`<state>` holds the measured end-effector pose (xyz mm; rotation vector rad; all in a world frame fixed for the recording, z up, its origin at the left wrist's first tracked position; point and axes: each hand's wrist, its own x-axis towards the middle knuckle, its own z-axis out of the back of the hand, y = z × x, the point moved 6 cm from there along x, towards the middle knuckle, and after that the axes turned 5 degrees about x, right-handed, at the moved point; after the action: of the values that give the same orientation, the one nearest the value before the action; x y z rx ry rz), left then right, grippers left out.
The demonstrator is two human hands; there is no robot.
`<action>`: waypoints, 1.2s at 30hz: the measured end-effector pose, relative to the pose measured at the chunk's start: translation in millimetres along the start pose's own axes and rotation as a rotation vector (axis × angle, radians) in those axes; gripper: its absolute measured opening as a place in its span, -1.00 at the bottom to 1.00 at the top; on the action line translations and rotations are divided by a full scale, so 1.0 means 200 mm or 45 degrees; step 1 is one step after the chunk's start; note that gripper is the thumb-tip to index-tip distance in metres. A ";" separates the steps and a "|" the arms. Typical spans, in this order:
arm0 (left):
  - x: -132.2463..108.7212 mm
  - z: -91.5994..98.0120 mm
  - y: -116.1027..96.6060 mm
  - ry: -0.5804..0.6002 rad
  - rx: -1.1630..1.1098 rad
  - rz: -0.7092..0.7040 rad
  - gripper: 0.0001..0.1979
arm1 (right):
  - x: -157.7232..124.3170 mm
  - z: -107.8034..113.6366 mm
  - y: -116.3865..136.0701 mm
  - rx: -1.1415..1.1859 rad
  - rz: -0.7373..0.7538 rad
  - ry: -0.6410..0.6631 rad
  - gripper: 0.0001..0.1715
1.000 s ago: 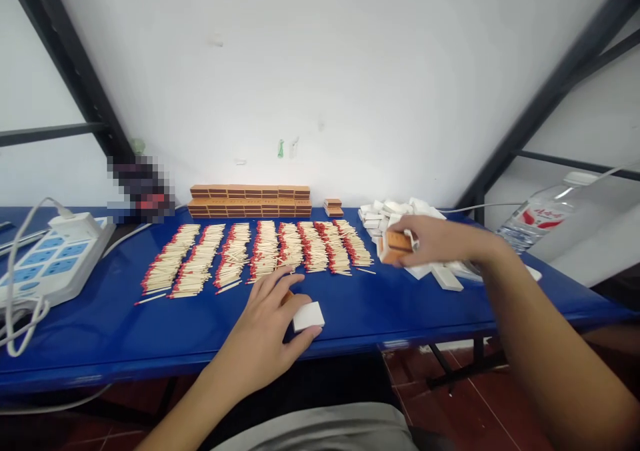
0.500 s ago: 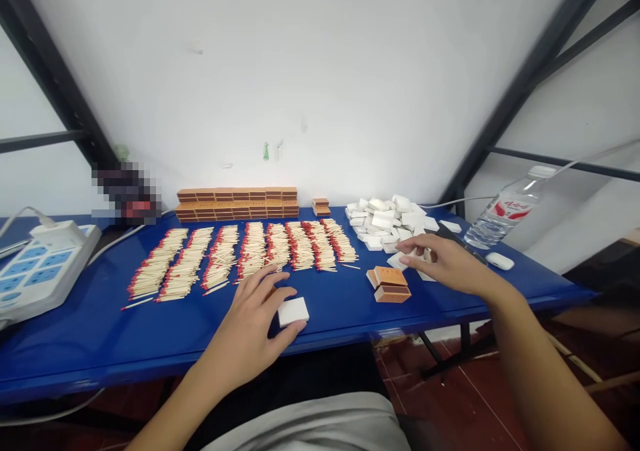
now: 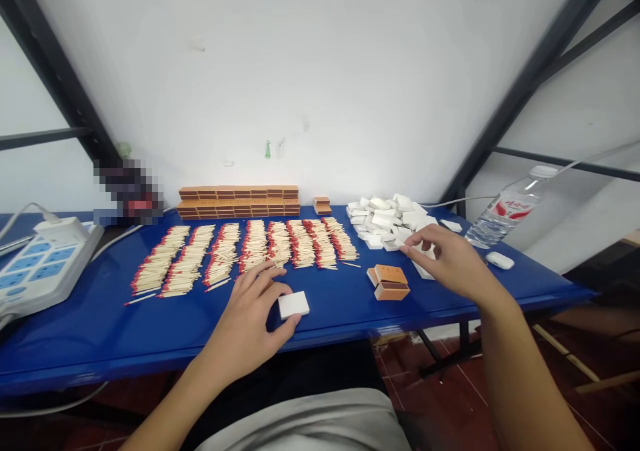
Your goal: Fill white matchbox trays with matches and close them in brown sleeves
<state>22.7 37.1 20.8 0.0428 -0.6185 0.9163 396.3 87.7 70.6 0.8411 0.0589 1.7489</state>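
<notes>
Quietly at work over a blue desk [image 3: 340, 324], a person keeps two bare hands near rows of red-tipped matches [image 3: 253, 241]. In front of the matches, the left hand [image 3: 253, 311] holds a small white box [image 3: 294, 305] between thumb and forefinger, its other fingers curled over something brownish, mostly hidden. To the right of the matches, the right hand [image 3: 445, 261] reaches to the near edge of a heap of white trays [image 3: 384, 219], thumb and forefinger narrowly spaced; whether they grip a tray cannot be told. Two orange matchboxes [image 3: 393, 284] lie together in front and to the right of the matches, one leaning on the other. Behind the matches, a long stack of matchboxes [image 3: 240, 202] lines the wall [image 3: 350, 71], with a short pile of boxes [image 3: 322, 205] just beside it. A water bottle [image 3: 507, 207] leans far right of the matches; a power strip [image 3: 37, 267] lies left of them.
</notes>
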 end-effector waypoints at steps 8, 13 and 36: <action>0.00 0.03 0.07 -0.029 -0.059 0.076 -0.60 | -0.16 -0.31 0.59 0.332 0.309 0.532 -0.69; -0.03 0.06 0.13 -0.017 -0.067 0.092 -0.65 | -0.16 -0.44 0.59 0.347 0.294 0.489 -0.66; -0.02 0.05 0.09 0.058 -0.056 -0.027 -0.79 | 0.00 -0.56 0.50 -0.222 0.262 0.309 -0.89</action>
<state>2.4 42.0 22.6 -0.0110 -0.5951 0.8808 252.4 92.9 31.5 0.5199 -0.0197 2.0111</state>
